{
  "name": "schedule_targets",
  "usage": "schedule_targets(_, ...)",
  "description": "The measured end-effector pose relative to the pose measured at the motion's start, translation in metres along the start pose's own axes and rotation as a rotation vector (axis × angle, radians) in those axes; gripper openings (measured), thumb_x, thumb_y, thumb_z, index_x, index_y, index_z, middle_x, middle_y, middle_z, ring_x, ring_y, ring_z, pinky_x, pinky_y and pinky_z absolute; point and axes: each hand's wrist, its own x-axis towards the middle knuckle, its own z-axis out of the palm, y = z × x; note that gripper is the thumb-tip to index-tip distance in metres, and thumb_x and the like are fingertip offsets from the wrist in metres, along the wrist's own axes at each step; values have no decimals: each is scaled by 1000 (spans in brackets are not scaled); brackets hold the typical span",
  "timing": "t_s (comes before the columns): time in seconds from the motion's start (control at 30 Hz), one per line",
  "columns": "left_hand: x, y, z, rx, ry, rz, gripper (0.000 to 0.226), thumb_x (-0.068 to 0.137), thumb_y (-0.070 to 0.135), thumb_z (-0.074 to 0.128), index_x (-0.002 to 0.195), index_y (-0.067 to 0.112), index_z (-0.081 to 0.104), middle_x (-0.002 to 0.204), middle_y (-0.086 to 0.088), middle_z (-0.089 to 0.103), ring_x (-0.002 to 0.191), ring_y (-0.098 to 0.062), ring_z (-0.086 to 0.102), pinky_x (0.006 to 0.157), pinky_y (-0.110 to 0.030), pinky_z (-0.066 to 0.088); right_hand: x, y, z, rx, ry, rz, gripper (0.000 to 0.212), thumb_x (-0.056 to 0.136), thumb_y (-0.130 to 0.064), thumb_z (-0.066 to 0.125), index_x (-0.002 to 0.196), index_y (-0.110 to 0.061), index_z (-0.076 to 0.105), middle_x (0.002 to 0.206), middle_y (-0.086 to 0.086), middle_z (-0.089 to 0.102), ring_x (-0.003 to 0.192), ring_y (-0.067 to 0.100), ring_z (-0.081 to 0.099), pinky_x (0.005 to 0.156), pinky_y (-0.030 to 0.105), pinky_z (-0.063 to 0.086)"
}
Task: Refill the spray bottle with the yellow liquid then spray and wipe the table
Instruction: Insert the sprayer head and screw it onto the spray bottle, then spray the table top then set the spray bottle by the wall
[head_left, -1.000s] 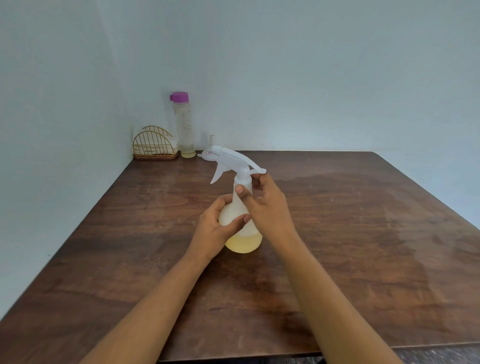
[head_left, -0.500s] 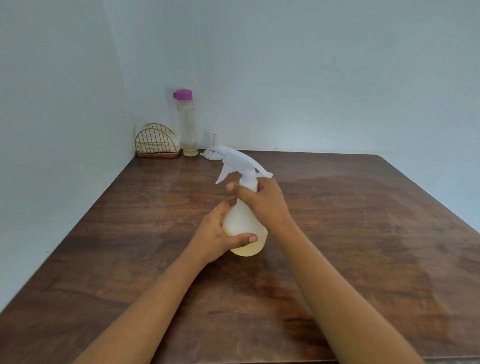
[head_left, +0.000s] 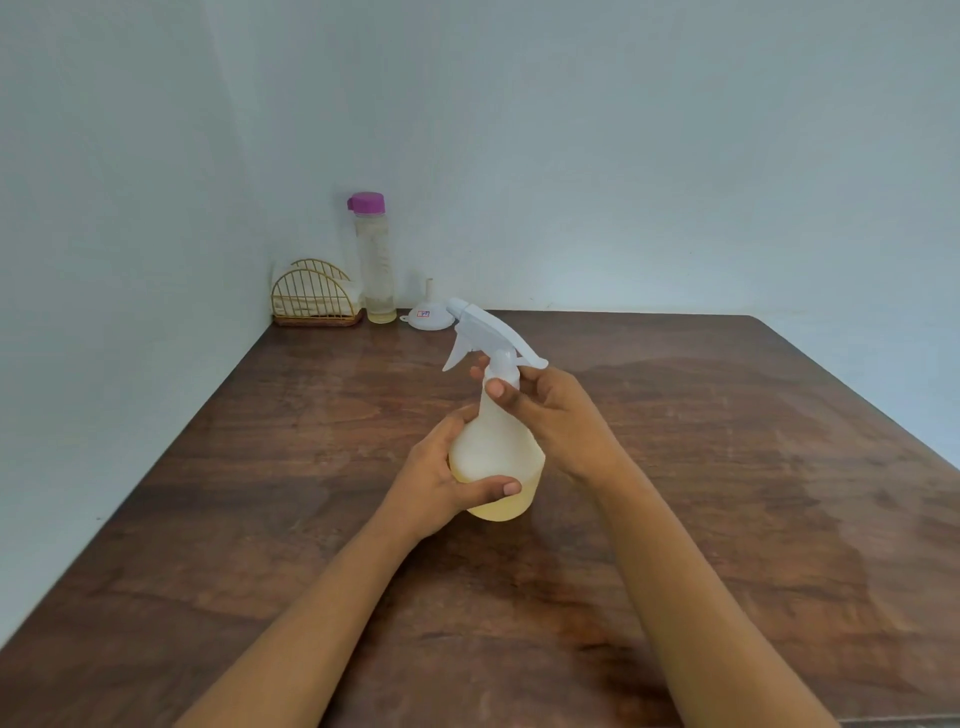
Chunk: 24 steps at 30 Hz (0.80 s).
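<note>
A translucent spray bottle (head_left: 496, 447) with yellow liquid in its lower part stands upright on the brown wooden table (head_left: 727, 467), near the middle. Its white trigger head (head_left: 483, 327) points left and away from me. My left hand (head_left: 441, 488) wraps around the bottle's round body from the left. My right hand (head_left: 550, 410) pinches the white collar at the neck, just under the trigger head. At the back left stands a tall clear bottle with a purple cap (head_left: 374, 260), holding a little yellow liquid at its bottom.
A small white funnel (head_left: 428, 312) sits upside down beside the tall bottle. A gold wire holder (head_left: 314, 301) with white cloth or napkins stands in the back left corner. Pale walls close the table's left and far sides.
My right hand has shifted its fingers around the collar under the trigger head. My left hand slid lower on the body. The view has drifted slightly.
</note>
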Motion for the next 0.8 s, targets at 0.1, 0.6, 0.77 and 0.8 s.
schedule_targets(0.1, 0, -3, 2, 9, 29, 15, 80, 56, 54, 84, 123, 45, 40, 117, 22, 52, 107, -2, 52, 79, -17, 47, -2, -2, 8, -160, 141, -11, 37, 87, -43, 59, 113, -18, 65, 105, -4, 69, 97, 10, 64, 89, 40, 53)
schedule_targets(0.6, -7, 10, 2, 4, -12, -87, 83, 67, 42, 83, 135, 37, 37, 127, 15, 50, 116, -8, 49, 89, -22, 44, -5, -12, 23, -119, 339, 21, 42, 72, -45, 75, 103, -21, 59, 90, -7, 65, 85, 7, 61, 74, 23, 50)
schedule_targets(0.77, -7, 24, -11, 43, -211, -151, 93, 68, 49, 79, 143, 40, 25, 136, 11, 45, 123, -14, 45, 105, -37, 40, 15, -26, 0, 64, -245, 130, 54, 73, -27, 75, 123, -22, 57, 88, -3, 68, 87, 20, 64, 88, 44, 53)
schedule_targets(0.8, -7, 27, -12, 62, -234, -148, 93, 69, 51, 78, 143, 42, 22, 137, 12, 44, 124, -15, 45, 105, -37, 39, 14, -29, 0, 28, -296, 94, 49, 78, -19, 69, 125, -22, 57, 92, -6, 69, 89, 20, 63, 89, 42, 52)
